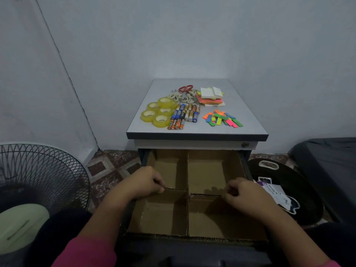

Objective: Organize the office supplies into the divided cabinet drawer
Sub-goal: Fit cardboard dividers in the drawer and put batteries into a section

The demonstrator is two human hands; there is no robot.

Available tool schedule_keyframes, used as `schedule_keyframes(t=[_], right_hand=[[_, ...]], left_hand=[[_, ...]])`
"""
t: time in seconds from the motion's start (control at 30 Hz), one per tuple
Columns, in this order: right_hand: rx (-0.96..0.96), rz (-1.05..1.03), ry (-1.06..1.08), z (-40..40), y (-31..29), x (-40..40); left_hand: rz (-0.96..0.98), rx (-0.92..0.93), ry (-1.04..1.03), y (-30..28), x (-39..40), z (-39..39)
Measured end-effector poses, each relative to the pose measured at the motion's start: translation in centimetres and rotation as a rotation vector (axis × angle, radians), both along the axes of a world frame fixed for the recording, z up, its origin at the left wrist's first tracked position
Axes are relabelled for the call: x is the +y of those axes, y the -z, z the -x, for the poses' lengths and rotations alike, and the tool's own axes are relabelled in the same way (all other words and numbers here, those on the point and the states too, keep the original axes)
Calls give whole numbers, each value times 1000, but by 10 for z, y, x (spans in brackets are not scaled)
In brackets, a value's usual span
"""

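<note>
Head view. Your left hand [146, 182] and right hand [243, 192] sit over the open drawer [256, 228], each with fingers curled down onto the top edge of the cross divider [206, 195], the cardboard strip running between your hands. Both hands pinch that edge, the left at its left end, the right toward its right end; you appear to be seating or squaring the strip so the four compartments hold their shape before anything goes in. A second divider [187, 170] runs away from you between your hands, crossing the first. All four compartments show bare cardboard floors, so sorting seems not yet begun.

The supplies lie on the cabinet's top surface [250, 120], well beyond both hands and already grouped by kind, likely so each group can drop into its own compartment. Beyond your left hand: tape rolls [157, 114], touching one another. Just right of them, batteries [184, 116] in rows. Behind these, scissors [185, 91] resting on a heap of pale loops [180, 98] whose nature you cannot tell. Beyond your right hand: a stack of sticky notes [210, 98] and, nearer you, loose coloured tabs [222, 118].

A fan [38, 174] stands left of your left hand
</note>
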State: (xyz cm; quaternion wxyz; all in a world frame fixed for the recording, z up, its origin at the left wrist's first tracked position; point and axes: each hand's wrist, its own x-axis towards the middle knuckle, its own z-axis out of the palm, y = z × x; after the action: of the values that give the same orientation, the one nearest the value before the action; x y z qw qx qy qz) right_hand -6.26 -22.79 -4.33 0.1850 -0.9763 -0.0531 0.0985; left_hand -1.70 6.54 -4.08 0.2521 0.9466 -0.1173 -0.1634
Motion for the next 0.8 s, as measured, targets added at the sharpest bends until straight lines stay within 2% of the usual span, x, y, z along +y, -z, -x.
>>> schedule_keyframes(t=[0.1,0.2,0.33,0.43,0.5,0.6,0.8], right_hand=[[-31,-13,-2,0,2,0],[-113,-117,47,-1,3,8],[-332,-185,41,-10,-4,30],[-466,-176,17,-22,-17,53],[-566,-182,17,-34,-29,70],[-664,-111,-26,-59,-42,91],[-591,5,-210,-108,-50,105]], left_hand=[[9,-10,-4,1,1,2],[40,-86,-23,-6,-3,3],[210,-397,-162,-28,-15,-1],[199,-697,-232,-39,-21,-16],[169,-830,-247,-43,-24,-28],[83,-860,-199,-46,-30,-44],[11,-887,-85,-41,-30,-63]])
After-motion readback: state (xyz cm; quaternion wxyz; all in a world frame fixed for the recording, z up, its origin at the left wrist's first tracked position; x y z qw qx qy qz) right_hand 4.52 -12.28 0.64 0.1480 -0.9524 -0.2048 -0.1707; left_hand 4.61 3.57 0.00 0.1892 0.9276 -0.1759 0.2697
